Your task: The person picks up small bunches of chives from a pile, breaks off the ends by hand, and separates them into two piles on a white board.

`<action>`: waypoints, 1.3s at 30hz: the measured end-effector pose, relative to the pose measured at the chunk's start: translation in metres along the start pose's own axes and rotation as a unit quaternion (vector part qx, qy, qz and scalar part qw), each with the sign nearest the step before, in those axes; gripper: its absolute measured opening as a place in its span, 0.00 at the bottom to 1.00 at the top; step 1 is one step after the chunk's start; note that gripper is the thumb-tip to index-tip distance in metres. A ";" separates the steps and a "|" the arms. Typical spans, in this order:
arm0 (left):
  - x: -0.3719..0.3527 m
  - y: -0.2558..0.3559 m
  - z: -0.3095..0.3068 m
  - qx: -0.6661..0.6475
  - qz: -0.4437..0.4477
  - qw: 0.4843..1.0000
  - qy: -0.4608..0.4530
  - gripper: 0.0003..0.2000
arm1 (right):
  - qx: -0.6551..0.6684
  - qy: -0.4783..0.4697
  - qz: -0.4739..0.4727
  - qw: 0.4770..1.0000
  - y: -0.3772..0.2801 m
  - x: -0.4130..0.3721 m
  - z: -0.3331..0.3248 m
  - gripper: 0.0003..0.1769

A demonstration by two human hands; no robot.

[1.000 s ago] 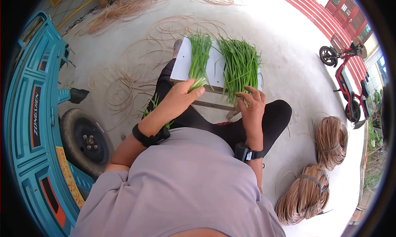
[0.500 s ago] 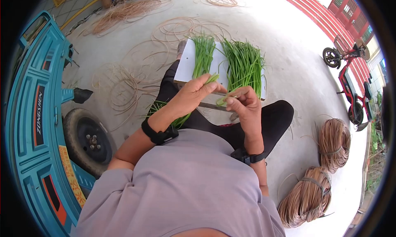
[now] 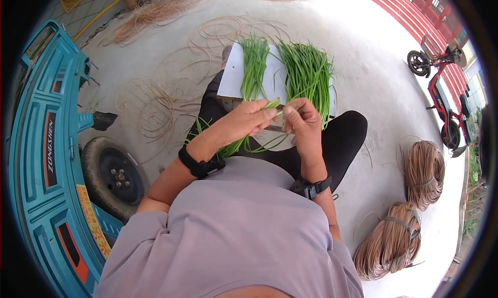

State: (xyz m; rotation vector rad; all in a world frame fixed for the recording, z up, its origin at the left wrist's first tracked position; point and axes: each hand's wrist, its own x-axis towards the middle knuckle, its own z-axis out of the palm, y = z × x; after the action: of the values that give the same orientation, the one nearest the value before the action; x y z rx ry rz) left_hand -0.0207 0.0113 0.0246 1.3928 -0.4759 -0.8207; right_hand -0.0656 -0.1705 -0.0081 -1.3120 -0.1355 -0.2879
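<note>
My left hand (image 3: 241, 122) is closed around a small bunch of garlic chives (image 3: 232, 148). Their pale cut ends poke out past the thumb, while the green leaves trail below the palm over my lap. Close on the right, my right hand (image 3: 305, 126) pinches thumb and finger together on a thin pale stalk by those ends; part of it is hidden by the fingers. Beyond both hands, a white board (image 3: 230, 80) carries a narrower pile of chives (image 3: 253, 64) on its left and a larger pile (image 3: 307, 75) on its right.
A blue vehicle (image 3: 39, 210) and a wheel (image 3: 116, 177) stand at the left. Loose cane strips (image 3: 155, 108) lie coiled on the concrete floor. Two tied cane bundles (image 3: 390, 241) rest at the right, with a red scooter (image 3: 441, 103) farther back near red steps (image 3: 394, 12).
My right hand has drawn up toward the stem ends in my left hand, and the pale stems it held are no longer plainly visible. Long leaves now hang beneath the hands.
</note>
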 end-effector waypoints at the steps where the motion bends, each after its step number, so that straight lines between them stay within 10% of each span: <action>1: -0.002 0.001 0.000 0.006 0.006 1.000 0.008 0.15 | 0.021 0.030 -0.004 0.999 0.000 0.001 -0.003 0.06; 8: -0.004 0.008 -0.011 -0.015 0.179 0.966 0.183 0.13 | -0.289 0.204 -0.052 0.934 0.011 -0.001 -0.047 0.11; 15: 0.001 0.030 -0.007 -0.038 0.322 0.903 0.283 0.12 | -0.631 0.151 0.028 0.761 0.009 -0.008 -0.039 0.15; 30: 0.009 0.003 0.008 0.076 0.224 0.954 0.186 0.12 | -0.463 0.275 -0.115 0.835 0.001 -0.008 -0.033 0.08; 39: 0.012 -0.001 0.030 0.238 0.214 0.940 0.118 0.11 | -0.283 0.046 -0.157 0.945 -0.020 -0.019 -0.011 0.07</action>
State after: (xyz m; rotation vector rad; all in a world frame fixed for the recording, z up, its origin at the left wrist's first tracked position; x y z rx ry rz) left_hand -0.0351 -0.0177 0.0264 1.7197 -0.7903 -0.1776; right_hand -0.0896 -0.1832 0.0025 -1.8446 -0.1925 -0.6977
